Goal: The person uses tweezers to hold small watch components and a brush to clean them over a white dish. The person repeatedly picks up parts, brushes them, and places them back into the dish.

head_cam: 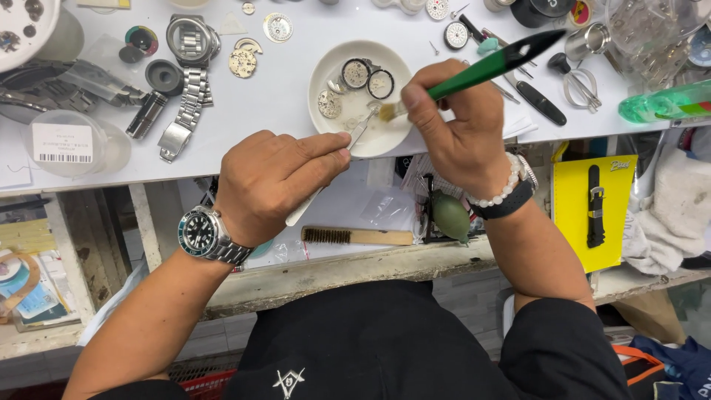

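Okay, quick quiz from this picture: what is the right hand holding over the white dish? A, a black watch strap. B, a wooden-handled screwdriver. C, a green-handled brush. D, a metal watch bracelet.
C: the right hand grips a green-handled brush whose bristles reach into the white dish, while the left hand holds tweezers there.

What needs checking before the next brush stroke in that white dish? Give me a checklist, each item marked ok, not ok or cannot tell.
1. Left hand grips the tweezers: ok.
2. Tweezer tips reach into the white dish: ok.
3. Right hand grips the green-handled brush: ok.
4. Bristles over the dish, beside the tweezer tips: ok.
5. Tweezers pinching a part: cannot tell, too small.
6. Watch parts lying inside the dish, not on its rim: ok.
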